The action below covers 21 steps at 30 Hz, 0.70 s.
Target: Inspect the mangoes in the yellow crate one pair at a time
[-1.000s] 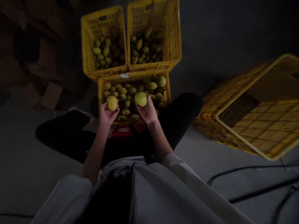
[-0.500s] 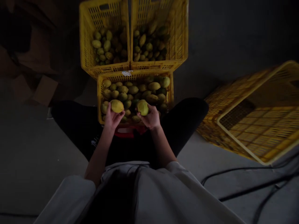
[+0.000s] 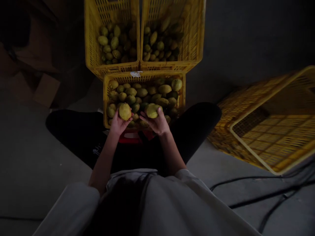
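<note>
My left hand (image 3: 119, 124) is closed around a yellow lemon (image 3: 125, 111), one end of which faces up. A greener lemon (image 3: 152, 110) lies sideways in my right hand (image 3: 159, 123), with the thumb over its right end. Both hands are above the near side of a yellow plastic crate (image 3: 105, 98) between my knees. Many yellow-green lemons (image 3: 141, 92) fill that crate, and my hands cover some of them.
Two deeper yellow crates, a left one (image 3: 90, 39) and a right one (image 3: 199, 36), hold more lemons behind. A large yellow crate (image 3: 256, 144) lies tilted at right. Black cables (image 3: 268, 195) run along the floor. Cardboard (image 3: 46, 90) sits at left.
Both lemons have been turned in my hands: the left one now shows its end, the right one lies sideways. My right fingers have spread a little. The view has shifted slightly.
</note>
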Motion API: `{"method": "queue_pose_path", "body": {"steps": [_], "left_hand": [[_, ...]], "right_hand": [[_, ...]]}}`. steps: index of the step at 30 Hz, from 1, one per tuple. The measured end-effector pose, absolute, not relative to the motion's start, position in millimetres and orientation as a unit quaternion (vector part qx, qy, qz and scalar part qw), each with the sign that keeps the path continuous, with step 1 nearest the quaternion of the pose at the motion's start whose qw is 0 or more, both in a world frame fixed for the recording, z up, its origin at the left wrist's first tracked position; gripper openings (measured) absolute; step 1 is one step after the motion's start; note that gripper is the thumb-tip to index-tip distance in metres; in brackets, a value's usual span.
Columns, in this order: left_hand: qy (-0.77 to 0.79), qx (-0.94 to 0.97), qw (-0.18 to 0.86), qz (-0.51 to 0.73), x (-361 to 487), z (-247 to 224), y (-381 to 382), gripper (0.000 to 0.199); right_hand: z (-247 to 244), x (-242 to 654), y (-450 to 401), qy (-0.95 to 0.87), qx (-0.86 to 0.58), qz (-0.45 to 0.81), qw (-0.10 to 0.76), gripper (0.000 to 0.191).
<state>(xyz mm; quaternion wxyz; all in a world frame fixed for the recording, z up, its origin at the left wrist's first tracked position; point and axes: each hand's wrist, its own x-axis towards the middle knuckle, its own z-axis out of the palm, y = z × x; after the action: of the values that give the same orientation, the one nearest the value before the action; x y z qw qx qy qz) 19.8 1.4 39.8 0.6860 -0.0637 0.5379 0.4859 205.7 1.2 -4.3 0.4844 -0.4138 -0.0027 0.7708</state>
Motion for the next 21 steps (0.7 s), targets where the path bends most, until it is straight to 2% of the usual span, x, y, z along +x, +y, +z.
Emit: {"method": "queue_pose_path", "body": {"steps": [3,7,11,18,21], "left_hand": [[0.536,-0.069,0.684,0.491,21,36,1,0.038],[0.54,-0.086,0.667,0.506,22,28,2,0.034],[0.533,-0.072,0.657,0.528,20,27,3,0.031],[0.466,-0.125,0.664,0.572,16,33,5,0.033],[0.491,-0.138,0.668,0.542,19,35,7,0.035]], "right_hand": [[-8,207,0,-0.038,-0.429,0.765,0.479,0.048],[-9,207,1,-0.078,-0.438,0.744,0.497,0.046],[-7,205,0,-0.074,-0.435,0.769,0.463,0.056],[5,203,-2,-0.121,-0.434,0.759,0.47,0.055],[8,203,-1,-0.126,-0.434,0.75,0.483,0.055]]}}
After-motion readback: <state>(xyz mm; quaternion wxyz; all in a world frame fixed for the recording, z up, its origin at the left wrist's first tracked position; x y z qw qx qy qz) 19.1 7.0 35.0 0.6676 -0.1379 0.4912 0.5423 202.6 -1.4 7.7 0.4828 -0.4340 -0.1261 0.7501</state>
